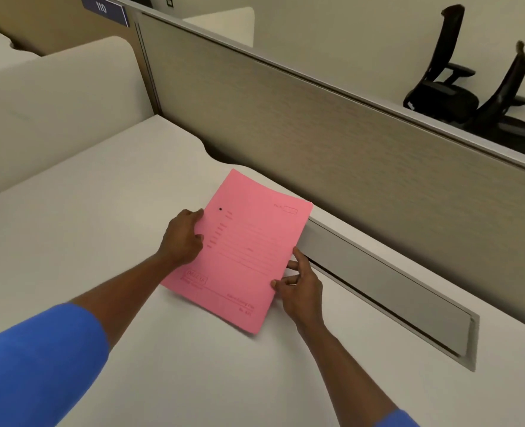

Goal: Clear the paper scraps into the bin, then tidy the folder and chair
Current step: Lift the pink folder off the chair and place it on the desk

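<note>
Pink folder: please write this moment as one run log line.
pink folder flat on desk | left hand on left edge | right hand at right edge | scraps none visible

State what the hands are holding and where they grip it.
The pink folder, lying on the desk: the left hand presses on its left edge, and the right hand pinches its right edge near the lower corner.

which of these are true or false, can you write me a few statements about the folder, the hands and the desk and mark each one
1. The pink folder lies closed on the white desk. True.
2. Only the right hand touches the folder. False: the left hand rests on its left edge too.
3. Paper scraps are scattered across the desk. False: none show on the visible desk.
4. Two black office chairs stand beyond the partition. True.
5. The folder is blue. False: it is pink.
</note>
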A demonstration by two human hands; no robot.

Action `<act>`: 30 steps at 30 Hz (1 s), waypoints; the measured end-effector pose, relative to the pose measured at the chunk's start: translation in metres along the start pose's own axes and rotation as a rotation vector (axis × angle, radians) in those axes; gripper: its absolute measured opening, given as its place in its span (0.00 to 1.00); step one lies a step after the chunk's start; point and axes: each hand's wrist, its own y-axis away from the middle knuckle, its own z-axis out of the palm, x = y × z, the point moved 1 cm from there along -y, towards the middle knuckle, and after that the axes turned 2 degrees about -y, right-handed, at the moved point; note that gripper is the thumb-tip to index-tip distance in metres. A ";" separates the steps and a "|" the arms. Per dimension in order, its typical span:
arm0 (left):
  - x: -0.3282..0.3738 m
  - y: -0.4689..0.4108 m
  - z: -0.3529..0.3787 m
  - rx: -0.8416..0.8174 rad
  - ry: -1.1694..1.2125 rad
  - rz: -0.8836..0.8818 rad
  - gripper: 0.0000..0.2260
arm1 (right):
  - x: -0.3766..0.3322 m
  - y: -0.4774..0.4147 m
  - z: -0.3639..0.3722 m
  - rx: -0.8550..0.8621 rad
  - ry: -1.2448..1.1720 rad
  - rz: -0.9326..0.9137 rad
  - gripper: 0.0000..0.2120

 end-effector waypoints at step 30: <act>0.010 -0.116 0.038 -0.009 -0.394 0.087 0.24 | -0.001 -0.086 0.042 0.111 0.234 -0.008 0.25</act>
